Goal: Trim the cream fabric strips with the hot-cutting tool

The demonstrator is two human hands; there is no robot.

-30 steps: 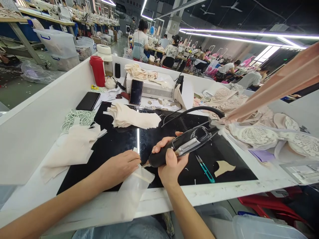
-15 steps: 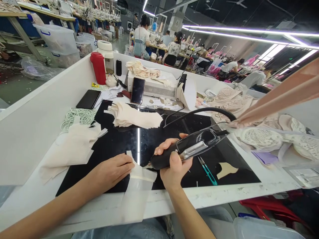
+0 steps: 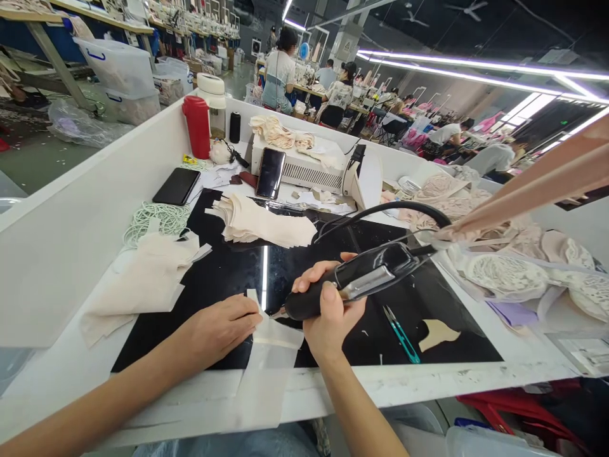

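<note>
My right hand (image 3: 330, 311) is wrapped round a black handheld tool (image 3: 352, 279) with a silver lever and a cable at its far end. The tool's tip is at a pale cream fabric piece (image 3: 276, 333), close to my left fingertips. My left hand (image 3: 228, 330) presses its fingers together on the left edge of that fabric, which hangs over the table's front edge. Behind my hands lies a stack of cream fabric pieces (image 3: 266, 222) on the black mat (image 3: 219, 273). More cream fabric (image 3: 147, 273) is piled at the left.
Teal thread snips (image 3: 402, 336) and a beige scrap (image 3: 438, 334) lie right of my right hand. Behind are phones (image 3: 177, 186), a red cup (image 3: 196, 127) and a white box (image 3: 304, 166). Lace garments (image 3: 504, 270) fill the right side. People sit at distant tables.
The view has shifted slightly, moving the scene a little to the right. The tool's tip is nearer my left fingertips on the fabric. Both hands keep their hold.
</note>
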